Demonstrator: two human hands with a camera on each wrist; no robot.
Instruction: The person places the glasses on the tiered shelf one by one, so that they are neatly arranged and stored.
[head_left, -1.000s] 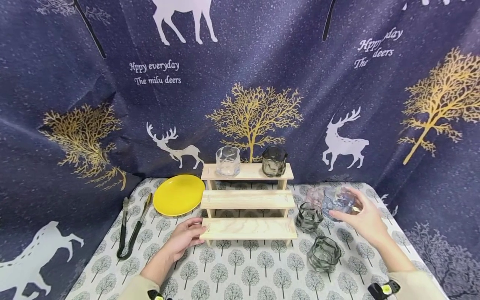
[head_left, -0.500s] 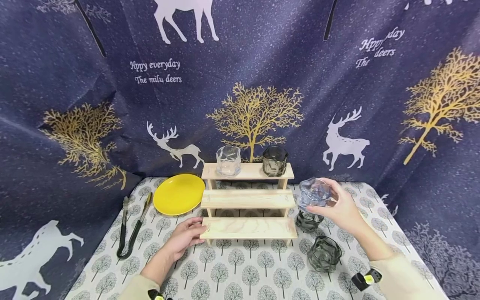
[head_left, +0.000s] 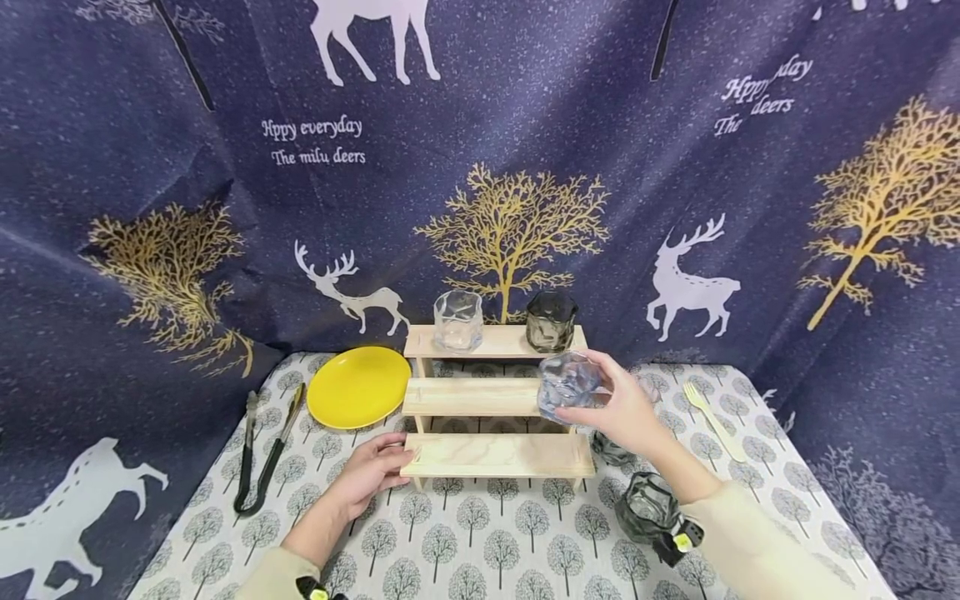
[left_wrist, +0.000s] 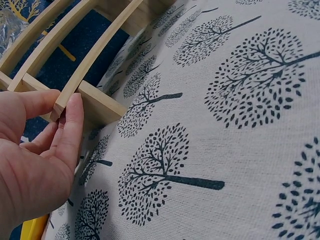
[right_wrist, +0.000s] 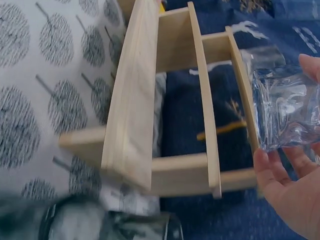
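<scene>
My right hand (head_left: 628,412) grips a bluish clear glass tumbler (head_left: 564,388) by its right side, at the right end of the middle tier of a three-tier wooden shelf stand (head_left: 487,455). Whether the tumbler touches the board cannot be told. In the right wrist view, thumb and fingers lie around the same tumbler (right_wrist: 287,112). My left hand (head_left: 371,472) pinches the left end of the lowest board (left_wrist: 82,70), thumb above and fingers below in the left wrist view. On the top tier sit a clear tumbler (head_left: 458,322) and a dark grey one (head_left: 551,322).
A grey-green tumbler (head_left: 647,505) stands right of the stand, partly behind my right wrist; another (head_left: 611,450) and a pinkish one (head_left: 649,388) are partly hidden by the hand. A pale yellow fork (head_left: 714,422) lies farther right. Left are a yellow plate (head_left: 358,388) and black-handled tongs (head_left: 266,475).
My right hand has carried the bluish tumbler leftward from beside the other tumblers to the middle tier's right end, uncovering the fork. The left hand stays on the lowest board.
</scene>
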